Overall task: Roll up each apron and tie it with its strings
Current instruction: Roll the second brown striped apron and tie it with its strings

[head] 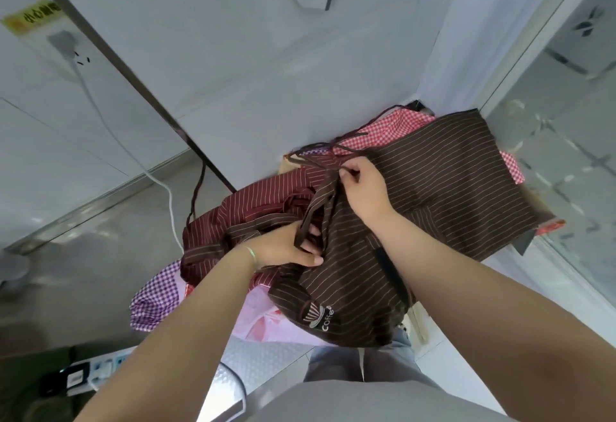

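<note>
We saw the brown apron (433,181) spread across the centre and right of the frame, lying on top of a pile of other aprons. Its printed "coffee" logo sat low in the middle, near our trousers (336,365). Its strings (320,201) ran in a loose loop from the upper middle down toward the centre.

Our right hand (363,188) lay on the brown apron just above the centre, thumb and forefinger pinching a string at the hand's left edge. Our left hand (286,245) sat just below and left of it, fingers curled over the bunched edge of the brown apron, with the hanging loop of string draped across the fingers; whether it gripped the string itself we could not tell.

A red striped apron (253,208) lay crumpled to the left of both hands, touching the brown one. A red check apron (396,130) showed beyond the brown one at upper right, and a purple check apron (156,295) hung at lower left. A white cable (110,128) ran down the wall on the left.
</note>
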A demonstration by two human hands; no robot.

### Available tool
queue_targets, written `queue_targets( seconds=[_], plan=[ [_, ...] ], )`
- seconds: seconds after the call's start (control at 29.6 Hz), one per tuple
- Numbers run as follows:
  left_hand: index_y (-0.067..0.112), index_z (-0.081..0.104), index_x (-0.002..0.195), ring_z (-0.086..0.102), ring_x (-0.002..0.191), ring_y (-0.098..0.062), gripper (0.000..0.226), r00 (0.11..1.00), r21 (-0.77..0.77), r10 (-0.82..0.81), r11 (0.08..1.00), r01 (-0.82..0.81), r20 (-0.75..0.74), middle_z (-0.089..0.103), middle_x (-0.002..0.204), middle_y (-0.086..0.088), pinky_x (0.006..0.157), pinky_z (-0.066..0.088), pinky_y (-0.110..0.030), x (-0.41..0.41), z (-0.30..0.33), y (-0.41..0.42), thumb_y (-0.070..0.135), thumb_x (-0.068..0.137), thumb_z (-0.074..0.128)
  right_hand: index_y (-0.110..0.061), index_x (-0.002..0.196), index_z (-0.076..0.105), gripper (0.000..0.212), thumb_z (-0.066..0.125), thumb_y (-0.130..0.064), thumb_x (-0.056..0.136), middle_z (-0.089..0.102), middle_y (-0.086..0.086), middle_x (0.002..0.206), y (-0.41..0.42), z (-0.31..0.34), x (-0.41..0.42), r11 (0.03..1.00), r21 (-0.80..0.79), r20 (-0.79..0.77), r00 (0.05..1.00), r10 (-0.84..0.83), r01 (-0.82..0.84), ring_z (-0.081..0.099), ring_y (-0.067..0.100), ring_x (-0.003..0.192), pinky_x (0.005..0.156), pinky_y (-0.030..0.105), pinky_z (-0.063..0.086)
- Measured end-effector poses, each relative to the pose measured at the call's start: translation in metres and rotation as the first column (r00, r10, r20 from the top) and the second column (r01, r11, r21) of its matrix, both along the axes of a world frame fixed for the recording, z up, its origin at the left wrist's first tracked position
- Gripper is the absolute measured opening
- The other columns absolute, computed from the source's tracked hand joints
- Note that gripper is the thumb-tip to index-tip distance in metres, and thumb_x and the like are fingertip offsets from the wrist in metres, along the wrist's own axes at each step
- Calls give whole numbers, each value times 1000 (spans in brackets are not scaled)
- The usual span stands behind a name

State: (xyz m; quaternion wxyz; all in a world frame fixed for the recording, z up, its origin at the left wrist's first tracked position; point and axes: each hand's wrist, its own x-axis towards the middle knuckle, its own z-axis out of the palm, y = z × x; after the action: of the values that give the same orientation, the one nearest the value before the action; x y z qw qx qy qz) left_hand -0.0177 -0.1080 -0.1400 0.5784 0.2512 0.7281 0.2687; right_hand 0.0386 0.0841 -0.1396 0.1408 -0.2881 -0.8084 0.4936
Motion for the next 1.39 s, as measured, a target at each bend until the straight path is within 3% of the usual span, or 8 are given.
queue_targets(
  seconds=[0.27, 0.44, 0.57, 0.68, 0.74, 0.84, 1.08, 1.39],
  plan=[
    [16, 54, 126, 52, 116, -20, 66, 886, -209, -321, 942, 262, -335, 54, 129, 1, 106, 42, -39, 16, -31, -12, 44, 71, 79, -18, 138, 43, 49, 57, -3, 93, 34, 1, 146, -4, 0, 15, 979, -195, 39, 996, 74, -65, 52, 14, 118, 105, 28, 43],
    [21, 60, 123, 55, 111, -21, 61, 883, -131, -263, 965, 229, -389, 58, 125, 0, 102, 45, -42, 22, -43, -10, 51, 72, 73, -18, 137, 41, 43, 55, -16, 97, 35, 0, 139, -18, -7, 68, 954, -66, 126, 951, -284, 293, 55, 2, 78, 85, 21, 44],
    [21, 67, 116, 55, 113, -18, 35, 930, 95, -118, 982, 160, -347, 61, 124, 0, 105, 41, -37, 33, -42, 1, 28, 82, 69, -16, 133, 42, 44, 57, -32, 94, 39, 7, 138, -25, -27, 128, 701, -79, 397, 667, -630, 709, 50, 20, 112, 101, 37, 41],
    [26, 64, 115, 58, 109, -13, 29, 976, 140, 5, 990, 26, -218, 64, 117, 6, 104, 42, -34, 41, -36, 13, 22, 86, 65, -16, 136, 39, 81, 71, -58, 74, 43, 10, 138, -32, -56, 156, 442, -234, 642, 479, -599, 866, 48, 34, 123, 105, 52, 41],
    [27, 59, 120, 59, 108, -11, 33, 993, 89, 67, 994, -59, -93, 64, 116, 8, 103, 43, -34, 47, -34, 20, 25, 88, 65, -19, 129, 47, 91, 78, -66, 59, 57, 7, 127, -35, -64, 170, 190, -506, 644, 515, -566, 842, 60, 30, 110, 93, 49, 52],
    [19, 55, 127, 58, 111, -14, 41, 995, -13, -8, 1000, 7, -101, 63, 120, 4, 103, 42, -33, 49, -32, 25, 32, 90, 64, -11, 112, 57, 40, 71, -37, 85, 72, 8, 98, -46, -42, 176, -141, -727, 645, 597, -477, 672, 71, 26, 86, 80, 40, 58],
    [5, 60, 97, 59, 92, -23, 43, 911, -142, 35, 985, -101, -411, 63, 95, -6, 82, 43, -32, 55, 6, 23, 46, 97, 47, -2, 117, 61, 36, 59, -30, 94, 70, 17, 112, -65, -13, 192, -254, -896, 436, 823, -365, 363, 65, 33, 104, 82, 44, 52],
    [6, 62, 116, 60, 104, -32, 113, 760, -612, -221, 742, -275, -611, 62, 119, -15, 97, 46, -45, 32, 59, -75, 93, 61, 16, -7, 109, 61, 26, 52, -29, 99, 72, 10, 103, -69, -23, 193, -240, -919, 394, 738, -548, 312, 67, 27, 94, 89, 42, 53]
  ],
)
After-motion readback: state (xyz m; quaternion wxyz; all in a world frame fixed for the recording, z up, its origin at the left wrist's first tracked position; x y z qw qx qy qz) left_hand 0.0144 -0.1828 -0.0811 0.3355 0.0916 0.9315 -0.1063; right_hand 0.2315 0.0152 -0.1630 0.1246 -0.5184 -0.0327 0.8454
